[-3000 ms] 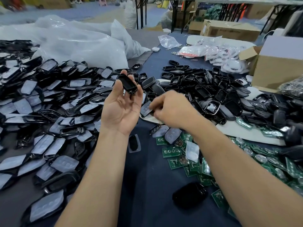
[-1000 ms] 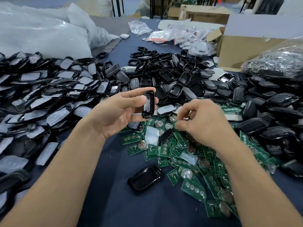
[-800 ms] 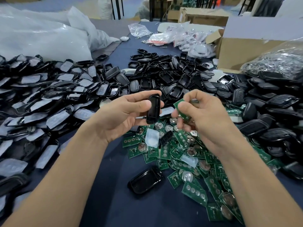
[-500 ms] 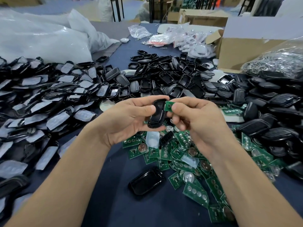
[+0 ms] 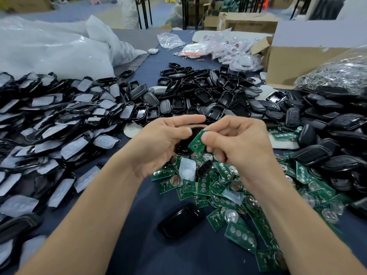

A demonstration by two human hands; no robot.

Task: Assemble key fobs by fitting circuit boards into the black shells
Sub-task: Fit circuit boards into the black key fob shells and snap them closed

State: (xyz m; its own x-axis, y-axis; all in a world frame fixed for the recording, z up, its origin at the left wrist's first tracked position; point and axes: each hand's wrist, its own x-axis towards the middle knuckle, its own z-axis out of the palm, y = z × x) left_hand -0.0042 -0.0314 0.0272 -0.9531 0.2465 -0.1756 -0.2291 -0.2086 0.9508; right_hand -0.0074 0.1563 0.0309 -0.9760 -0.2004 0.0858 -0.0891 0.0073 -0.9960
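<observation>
Circuit board [image 5: 197, 141], green and tilted, is held pinched at its upper edge between the thumb and forefinger of the right hand [image 5: 236, 143], so those fingers [image 5: 213, 140] are closed narrowly on it. It is presented against the black shell [image 5: 183, 146], which is cradled in the curled left hand [image 5: 160, 143]; the left thumb lies above the shell and the remaining left fingers are wrapped beneath it. The board's lower end appears to touch or overlap the shell's open face, though whether it has entered the recess cannot be told, as most of the shell is hidden by the left hand. The risk judged greatest is skewed seating: because the board meets the shell at an angle, one corner could ride on the rim and the board could jam or flex if pressed. A second risk is slippage, since only a small edge is gripped; a dropped board would fall into the loose pile of circuit boards [image 5: 222, 187] lying on the surface [image 5: 119, 225] directly below the shell and be lost among them. Reversed orientation cannot be ruled out from this view.
</observation>
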